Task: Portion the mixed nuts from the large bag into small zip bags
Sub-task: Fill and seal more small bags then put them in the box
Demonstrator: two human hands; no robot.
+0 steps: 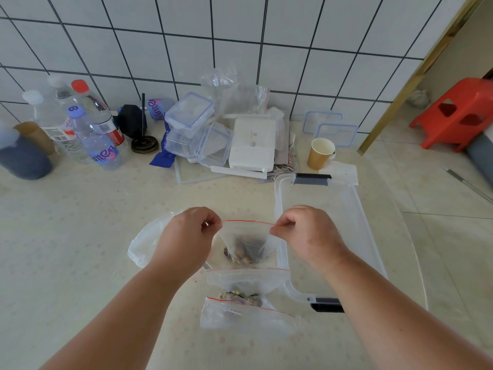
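A small clear zip bag (246, 245) with a red seal line hangs in front of me, nuts gathered in its bottom. My left hand (186, 236) pinches the left end of its seal, and my right hand (306, 231) pinches the right end. The seal is stretched straight between them. Below it lie two more small zip bags: one (245, 283) holds nuts, and the nearer one (240, 316) lies flat. A crumpled white plastic bag (145, 243) sits behind my left hand, partly hidden by it.
A clear plastic storage bin (346, 209) with dark latches stands at the right. Along the tiled wall are several water bottles (98, 140), stacked clear food boxes (192, 129), a white box (253, 145), a paper cup (320, 153). A red stool (458, 113) stands on the floor.
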